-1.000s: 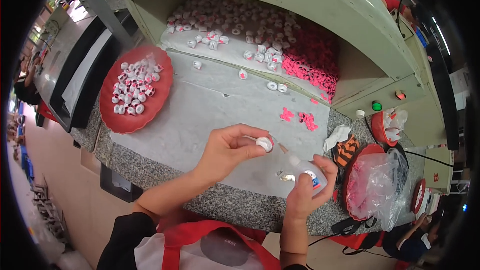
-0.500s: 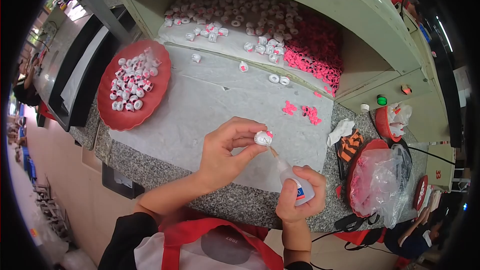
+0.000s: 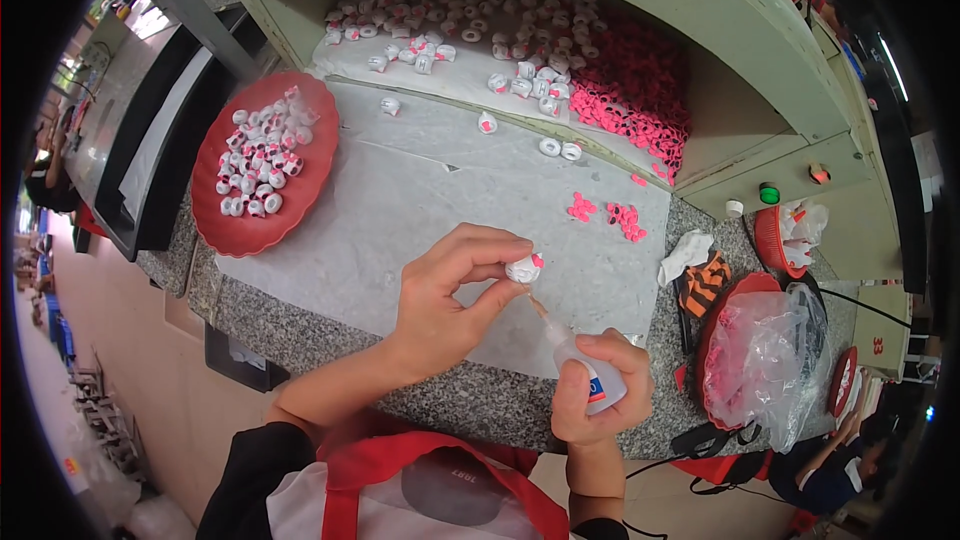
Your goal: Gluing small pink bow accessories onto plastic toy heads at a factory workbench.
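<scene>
My left hand [image 3: 445, 295] pinches a small round white piece [image 3: 523, 269] with a pink spot on its right side, between thumb and fingers. In my right hand [image 3: 605, 405] is a clear squeeze bottle [image 3: 580, 355] with a thin nozzle and a small label. The nozzle tip [image 3: 535, 302] points up at the underside of the white piece; whether it touches is too small to tell. Beyond my hands, two little heaps of pink pieces [image 3: 626, 221] lie on the white sheet [image 3: 400, 180]. A few white pieces [image 3: 487, 123] stand near the shelf's front edge.
A red scalloped plate [image 3: 210, 215] at the left bears several white-and-pink pieces. Under the pale green shelf [image 3: 740, 140] are piles of white pieces [image 3: 470, 0] and pink pieces [image 3: 640, 90]. To the right are a cloth [image 3: 705, 285], a red basket [image 3: 768, 240] and a plastic bag [image 3: 760, 350].
The bottle's nozzle has shifted slightly down and left, from the front of the white piece to just below it. My left hand has turned the piece a little.
</scene>
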`<action>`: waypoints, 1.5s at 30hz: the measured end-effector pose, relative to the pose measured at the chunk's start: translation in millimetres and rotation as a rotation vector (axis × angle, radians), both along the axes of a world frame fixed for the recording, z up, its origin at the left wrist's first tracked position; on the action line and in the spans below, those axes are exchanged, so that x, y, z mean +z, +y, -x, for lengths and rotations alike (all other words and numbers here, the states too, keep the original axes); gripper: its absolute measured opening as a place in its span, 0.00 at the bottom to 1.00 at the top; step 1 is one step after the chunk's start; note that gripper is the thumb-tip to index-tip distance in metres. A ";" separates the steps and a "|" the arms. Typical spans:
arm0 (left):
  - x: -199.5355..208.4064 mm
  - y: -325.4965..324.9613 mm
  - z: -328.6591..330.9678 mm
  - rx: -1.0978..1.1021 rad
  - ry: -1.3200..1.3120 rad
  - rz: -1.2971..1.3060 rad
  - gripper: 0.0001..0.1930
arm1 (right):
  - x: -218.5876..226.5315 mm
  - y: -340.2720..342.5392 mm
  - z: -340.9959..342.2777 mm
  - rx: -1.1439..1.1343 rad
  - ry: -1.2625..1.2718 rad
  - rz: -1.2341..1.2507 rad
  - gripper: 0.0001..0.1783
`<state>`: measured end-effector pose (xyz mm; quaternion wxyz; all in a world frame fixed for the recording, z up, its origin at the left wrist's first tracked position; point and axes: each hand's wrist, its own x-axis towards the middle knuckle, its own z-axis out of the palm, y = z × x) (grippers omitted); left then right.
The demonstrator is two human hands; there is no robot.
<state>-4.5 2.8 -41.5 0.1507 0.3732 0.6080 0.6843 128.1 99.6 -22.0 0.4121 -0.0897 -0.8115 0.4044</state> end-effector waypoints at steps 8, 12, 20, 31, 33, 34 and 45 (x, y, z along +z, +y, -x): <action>1.6 -0.3 0.0 -0.057 -0.214 -0.032 0.15 | -2.6 2.9 -0.6 -0.046 0.028 0.014 0.12; 5.8 -0.4 1.0 -0.127 -0.490 -0.055 0.16 | -4.6 2.9 -3.1 -0.041 0.034 0.064 0.12; 6.3 -1.5 4.9 -0.155 -0.596 -0.040 0.17 | -3.2 5.9 -3.1 -0.062 0.025 -0.001 0.13; 3.8 -0.5 5.4 -0.148 -0.569 -0.047 0.17 | 0.3 -2.7 -1.9 -0.099 0.006 0.072 0.13; 1.7 -1.3 5.0 -0.186 -0.517 -0.074 0.16 | -0.3 -3.7 -2.3 -0.091 -0.005 0.100 0.13; 1.2 -1.6 4.8 -0.183 -0.518 -0.073 0.16 | -1.6 -4.1 -2.2 -0.089 0.003 0.117 0.13; -1.3 -0.1 1.1 -0.072 -0.228 -0.052 0.15 | -3.0 -3.9 -1.4 -0.101 0.017 0.097 0.14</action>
